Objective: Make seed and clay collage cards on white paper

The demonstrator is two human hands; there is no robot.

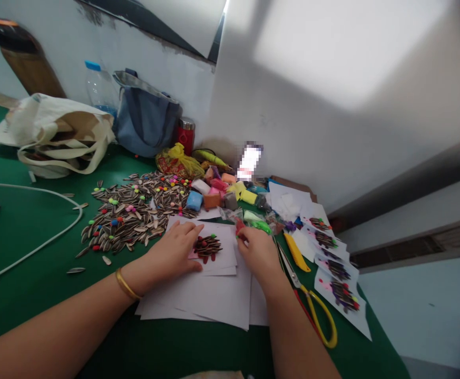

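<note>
My left hand [178, 247] lies on a small stack of white paper [209, 266], its fingers spread beside a hedgehog-like picture. Sunflower seeds [209, 245] form the picture's spiny back, with small green and red dots and dark red ovals below. A bit of pink shows at its left, partly under my left hand. To the right of the picture, my right hand [257, 252] is closed, with a piece of red clay [240, 226] at its fingertips, mostly hidden by the fingers. Larger white sheets [194, 297] lie beneath the small stack.
Striped sunflower seeds [135, 210] with coloured beads spread at the left. Clay packets [212, 200] sit behind the paper. Scissors [309, 295] and a yellow cutter [296, 252] lie right of my right hand, beside several seed pictures [344, 295]. Bags [146, 121] and a lit phone [249, 160] stand behind.
</note>
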